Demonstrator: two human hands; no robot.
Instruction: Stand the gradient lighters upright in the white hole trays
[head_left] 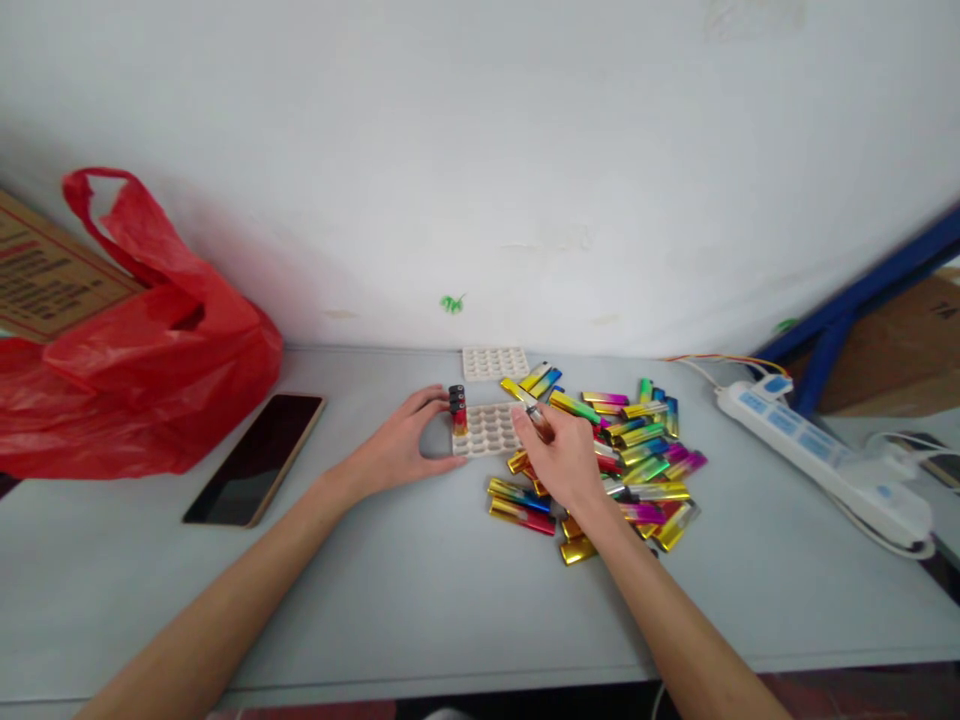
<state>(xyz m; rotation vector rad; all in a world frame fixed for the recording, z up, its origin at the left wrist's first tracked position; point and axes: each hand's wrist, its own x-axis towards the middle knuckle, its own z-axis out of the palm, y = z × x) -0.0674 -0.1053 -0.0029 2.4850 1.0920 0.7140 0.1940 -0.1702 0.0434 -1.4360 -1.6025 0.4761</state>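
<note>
A pale tray with round holes (491, 430) lies on the table, with several upright lighters (458, 411) in its left column. My left hand (412, 440) is at the tray's left edge, thumb and fingers spread around that side. Over the tray's right side, my right hand (559, 450) pinches a lighter (537, 416) with a metal top. A heap of shiny coloured lighters (645, 460) lies beneath and to the right of my right hand. Behind the first tray, against the wall, rests a second holed tray (495, 363).
At the left are a red plastic bag (172, 350), a cardboard box (56, 270) and a dark phone (255, 460). A white power strip (825, 460) with cables lies at the right, near a blue metal frame (862, 300). The wall (480, 180) borders the table's back.
</note>
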